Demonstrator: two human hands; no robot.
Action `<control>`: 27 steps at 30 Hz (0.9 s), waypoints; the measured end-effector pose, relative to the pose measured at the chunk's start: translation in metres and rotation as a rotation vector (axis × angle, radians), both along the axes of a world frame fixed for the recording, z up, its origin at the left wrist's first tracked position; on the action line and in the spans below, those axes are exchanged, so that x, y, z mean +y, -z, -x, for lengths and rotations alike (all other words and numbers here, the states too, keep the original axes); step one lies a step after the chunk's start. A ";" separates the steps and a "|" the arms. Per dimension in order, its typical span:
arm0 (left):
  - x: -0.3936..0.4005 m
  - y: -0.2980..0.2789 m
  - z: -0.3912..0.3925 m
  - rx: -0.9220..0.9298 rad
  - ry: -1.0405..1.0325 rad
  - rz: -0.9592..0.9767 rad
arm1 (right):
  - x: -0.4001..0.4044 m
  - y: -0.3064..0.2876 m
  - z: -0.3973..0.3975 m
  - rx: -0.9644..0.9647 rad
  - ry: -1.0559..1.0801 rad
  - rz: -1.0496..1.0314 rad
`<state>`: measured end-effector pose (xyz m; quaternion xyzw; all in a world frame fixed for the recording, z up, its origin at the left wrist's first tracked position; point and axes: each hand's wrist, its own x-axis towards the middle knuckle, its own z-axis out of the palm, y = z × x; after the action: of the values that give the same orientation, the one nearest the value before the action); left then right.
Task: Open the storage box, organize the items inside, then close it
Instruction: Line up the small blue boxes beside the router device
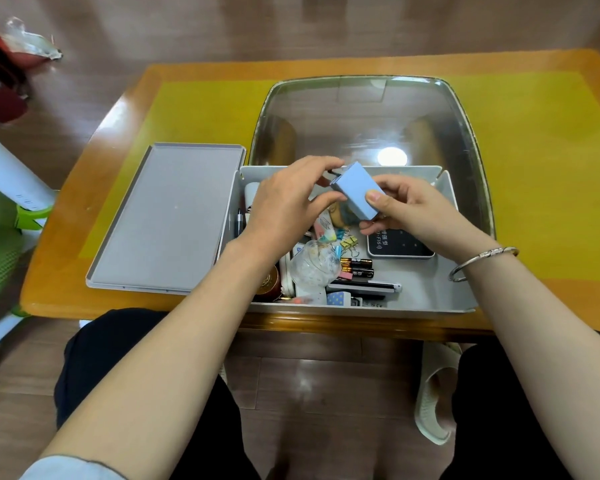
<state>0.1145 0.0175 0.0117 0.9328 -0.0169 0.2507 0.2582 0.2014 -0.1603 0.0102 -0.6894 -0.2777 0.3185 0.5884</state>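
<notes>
Head cam: blue block (357, 192) held above the open box (444, 271), right hand (413, 209) closed on its near end, thumb on top. Left hand (288, 199) pinches the far end. Lid (167, 216) lies flat, left of box, touching it.

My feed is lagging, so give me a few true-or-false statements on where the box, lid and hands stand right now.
1. The grey lid lies on the table left of the storage box. True.
2. Both hands hold a red block. False: the left hand and right hand hold a light blue block.
3. The box is empty. False: batteries, binder clips and other small items lie inside.
4. A bracelet is on the right wrist. True.
</notes>
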 end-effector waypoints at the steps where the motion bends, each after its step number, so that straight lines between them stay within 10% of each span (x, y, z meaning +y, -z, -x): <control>1: -0.003 0.001 0.000 -0.029 -0.027 0.004 | 0.000 0.000 0.001 0.014 0.019 -0.015; 15: -0.005 0.001 -0.005 0.190 0.090 0.110 | -0.001 -0.002 -0.002 -0.335 0.140 0.008; 27: -0.014 0.005 0.000 0.109 -0.072 0.270 | 0.000 -0.012 0.003 0.043 0.181 -0.105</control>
<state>0.1142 0.0035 0.0072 0.9018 0.0644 0.2087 0.3729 0.1979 -0.1602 0.0221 -0.6728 -0.2180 0.2639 0.6559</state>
